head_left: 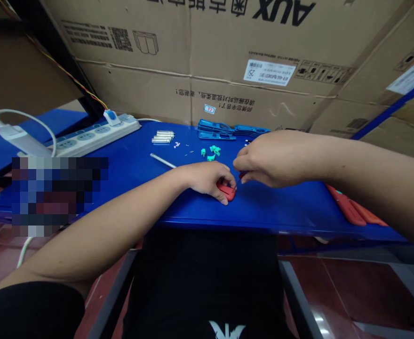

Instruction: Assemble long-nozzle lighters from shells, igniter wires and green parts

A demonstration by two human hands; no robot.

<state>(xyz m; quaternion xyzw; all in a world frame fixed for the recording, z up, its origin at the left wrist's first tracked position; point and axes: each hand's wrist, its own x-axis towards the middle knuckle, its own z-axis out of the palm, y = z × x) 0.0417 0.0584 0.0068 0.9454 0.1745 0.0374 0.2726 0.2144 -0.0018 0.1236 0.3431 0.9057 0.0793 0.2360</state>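
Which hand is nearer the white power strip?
Left. The left hand holds the red piece right of the power strip; the right hand, gripping a thin tool, is farther right.

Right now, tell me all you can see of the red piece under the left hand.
The red piece is small, smooth and looks like plastic, with a rounded near corner and a dark slot along its top. It lies low on the blue table near the front edge, gripped by the fingers and thumb of the left hand, which hide its far part. A thin tool in the right hand reaches its right side; whether the tip touches is unclear.
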